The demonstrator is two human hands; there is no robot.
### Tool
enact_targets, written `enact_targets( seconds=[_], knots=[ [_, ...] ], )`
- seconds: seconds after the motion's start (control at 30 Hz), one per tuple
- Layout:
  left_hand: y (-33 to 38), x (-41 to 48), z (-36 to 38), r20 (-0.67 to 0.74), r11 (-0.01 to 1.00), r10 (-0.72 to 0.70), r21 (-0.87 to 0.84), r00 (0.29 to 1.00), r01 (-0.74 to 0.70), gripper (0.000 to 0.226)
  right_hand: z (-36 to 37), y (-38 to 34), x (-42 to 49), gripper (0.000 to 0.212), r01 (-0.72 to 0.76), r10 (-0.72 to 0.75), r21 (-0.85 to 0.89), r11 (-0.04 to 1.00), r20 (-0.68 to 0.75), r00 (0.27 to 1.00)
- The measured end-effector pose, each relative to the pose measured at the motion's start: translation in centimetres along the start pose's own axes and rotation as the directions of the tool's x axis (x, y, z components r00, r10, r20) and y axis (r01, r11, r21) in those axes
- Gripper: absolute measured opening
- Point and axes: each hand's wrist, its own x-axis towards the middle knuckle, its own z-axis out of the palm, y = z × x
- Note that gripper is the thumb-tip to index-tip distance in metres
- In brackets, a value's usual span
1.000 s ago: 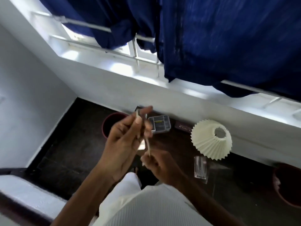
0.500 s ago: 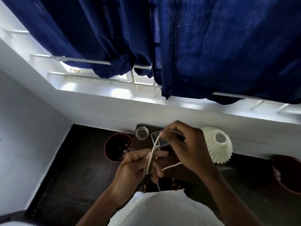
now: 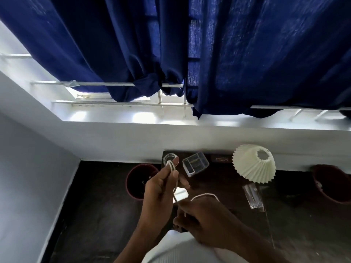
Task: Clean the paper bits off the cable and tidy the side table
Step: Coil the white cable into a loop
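A thin white cable (image 3: 171, 166) is looped in my left hand (image 3: 161, 188), which pinches the loops between thumb and fingers above the dark side table (image 3: 218, 185). The cable runs down to my right hand (image 3: 205, 221), which grips it lower and nearer my body; a white arc of cable (image 3: 205, 195) shows over its knuckles. No paper bits on the cable are plain to see.
On the table stand a small glass jar (image 3: 169, 157), a clear compartment box (image 3: 195, 164), a dark flat case (image 3: 221, 159), a pleated cream lampshade (image 3: 253, 165) and a clear glass (image 3: 253, 195). Dark red pots sit at left (image 3: 137, 180) and right (image 3: 331, 184).
My right hand has dropped from up by the box to low near my body, drawing cable with it. My left hand has risen, with cable loops now at its fingertips.
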Motion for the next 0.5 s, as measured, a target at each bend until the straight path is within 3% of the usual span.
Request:
enact_targets(
  seconds=[0.07,0.1,0.23,0.37,0.5],
  knots=[
    [-0.9,-0.1,-0.4,0.048,0.977,0.029,0.21,0.998,-0.039,0.024,-2.0,-0.8,0.5,0.025,-0.004,0.004,-0.04,0.999,-0.012,1.0],
    [-1.2,-0.2,-0.5,0.095,0.976,0.005,0.215,0.995,-0.025,0.021,-3.1,-1.0,0.9,0.024,-0.002,0.001,-0.03,1.0,-0.025,1.0],
    [-0.2,-1.0,0.0,0.3,0.975,-0.139,-0.124,0.944,0.183,0.03,-8.1,0.1,2.8,0.011,0.014,-0.004,0.1,0.995,-0.104,0.995],
    [1.3,-0.9,0.0,0.395,0.849,-0.214,-0.378,0.894,0.37,0.037,-8.0,2.9,4.6,0.015,0.013,0.123,0.494,0.869,-0.241,0.963],
    [2.5,0.0,0.2,0.367,0.786,-0.17,-0.51,0.915,0.35,0.048,-3.0,4.8,4.5,0.025,-0.114,0.249,0.649,0.752,-0.12,0.961]
  ],
)
